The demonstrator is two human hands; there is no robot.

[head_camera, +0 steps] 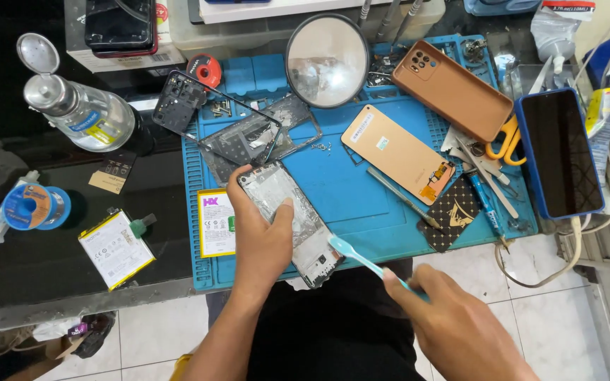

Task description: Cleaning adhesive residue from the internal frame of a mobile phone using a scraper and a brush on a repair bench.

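Brushing looks well under way, to judge by the layout: the left hand [262, 233] grips a stripped phone frame [292, 222] over the near edge of the blue mat [361, 204], thumb pressed across its bare inside, while the right hand [460, 324] is closed around a light-blue toothbrush [358, 257] whose head touches the frame's near end. Much of the teardown seems done already: the orange back cover [398, 153] lies apart on the mat, another dark frame [231, 123] rests further back, and two batteries [217, 222] lie off to the left. Cleaning seems unfinished, and nothing shows any reassembly.

The frame's long axis runs diagonally, far end toward the upper left, near end toward the person's lap at lower right. The toothbrush crosses it, handle trailing right.
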